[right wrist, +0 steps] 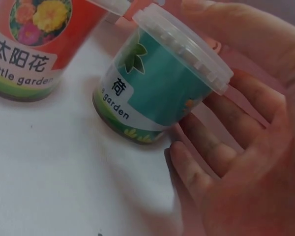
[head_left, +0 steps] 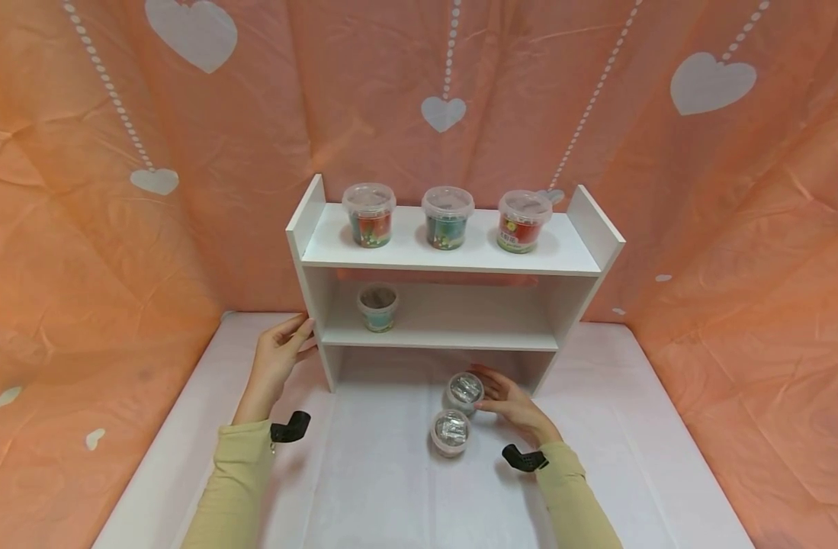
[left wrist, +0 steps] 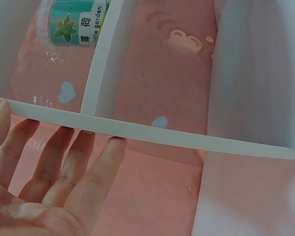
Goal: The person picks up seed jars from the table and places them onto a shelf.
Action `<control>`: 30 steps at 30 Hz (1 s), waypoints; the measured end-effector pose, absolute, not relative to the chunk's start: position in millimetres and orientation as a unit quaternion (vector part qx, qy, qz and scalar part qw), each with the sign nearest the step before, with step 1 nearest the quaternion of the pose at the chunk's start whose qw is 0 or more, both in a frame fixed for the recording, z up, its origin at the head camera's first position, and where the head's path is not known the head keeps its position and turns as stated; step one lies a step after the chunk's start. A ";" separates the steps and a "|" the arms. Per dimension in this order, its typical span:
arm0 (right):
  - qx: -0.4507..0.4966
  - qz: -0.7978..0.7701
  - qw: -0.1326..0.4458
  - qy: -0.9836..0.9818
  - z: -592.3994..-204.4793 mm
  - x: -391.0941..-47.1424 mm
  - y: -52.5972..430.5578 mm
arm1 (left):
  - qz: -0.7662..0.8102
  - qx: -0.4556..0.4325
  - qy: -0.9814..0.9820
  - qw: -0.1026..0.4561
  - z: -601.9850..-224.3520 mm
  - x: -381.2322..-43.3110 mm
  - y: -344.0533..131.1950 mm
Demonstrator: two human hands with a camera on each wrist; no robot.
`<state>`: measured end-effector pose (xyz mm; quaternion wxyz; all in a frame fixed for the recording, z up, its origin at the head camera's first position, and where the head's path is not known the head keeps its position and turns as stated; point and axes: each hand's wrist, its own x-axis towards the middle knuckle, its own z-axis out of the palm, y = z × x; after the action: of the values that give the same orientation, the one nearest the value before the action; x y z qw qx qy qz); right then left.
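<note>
My left hand (head_left: 279,354), fingers extended, touches the left side panel of a white shelf unit (head_left: 439,349). In the left wrist view its fingertips (left wrist: 117,142) meet the panel edge. My right hand (head_left: 518,408) is at a lidded teal plastic cup (right wrist: 162,81), standing on the table just before the unit. Its loosely bent fingers (right wrist: 189,164) lie along the cup's side, and the thumb (right wrist: 236,17) extends by the lid. Beside it stands a red flower-labelled cup (right wrist: 34,54), whose clear lid (head_left: 451,428) shows in the head view.
Three lidded cups, one red (head_left: 374,225), one teal (head_left: 446,227) and one red (head_left: 518,229), line the top shelf. A teal cup (head_left: 378,309) stands at the left of the middle shelf. Orange cloth (head_left: 391,91) with white hearts hangs behind the white-covered table (head_left: 370,488).
</note>
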<state>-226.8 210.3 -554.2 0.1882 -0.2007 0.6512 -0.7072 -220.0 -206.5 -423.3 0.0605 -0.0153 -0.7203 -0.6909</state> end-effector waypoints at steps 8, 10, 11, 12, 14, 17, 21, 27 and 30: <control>-0.194 -0.691 0.199 0.668 -552.5 -225.6 204.8 | -0.692 -0.021 -0.719 0.061 -423.7 -219.5 -207.2; -0.190 -0.689 0.201 0.670 -552.8 -225.7 204.3 | -0.693 -0.023 -0.717 0.062 -423.8 -219.3 -207.2; -0.188 -0.688 0.202 0.671 -553.2 -225.8 204.3 | -0.694 -0.024 -0.717 0.062 -423.7 -219.2 -207.2; -0.189 -0.688 0.201 0.671 -553.8 -226.0 204.1 | -0.695 -0.024 -0.716 0.062 -423.6 -219.2 -207.1; -0.191 -0.689 0.199 0.670 -555.0 -226.5 204.1 | -0.695 -0.022 -0.715 0.063 -423.5 -219.2 -206.8; -0.193 -0.688 0.197 0.671 -556.1 -226.9 204.2 | -0.696 -0.020 -0.716 0.062 -423.4 -219.3 -206.6; -0.190 -0.686 0.199 0.673 -555.1 -226.7 203.5 | -0.696 -0.020 -0.715 0.063 -423.7 -219.4 -206.4; -0.184 -0.686 0.199 0.675 -553.6 -226.2 202.4 | -0.695 -0.023 -0.716 0.066 -423.9 -219.2 -206.4; -0.182 -0.687 0.200 0.675 -554.6 -226.3 202.3 | -0.693 -0.021 -0.718 0.066 -424.0 -219.0 -206.4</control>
<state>-226.3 202.3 -554.6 0.1996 -0.1817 0.6750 -0.6867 -219.0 -206.4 -424.0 0.0658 -0.0213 -0.7179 -0.6927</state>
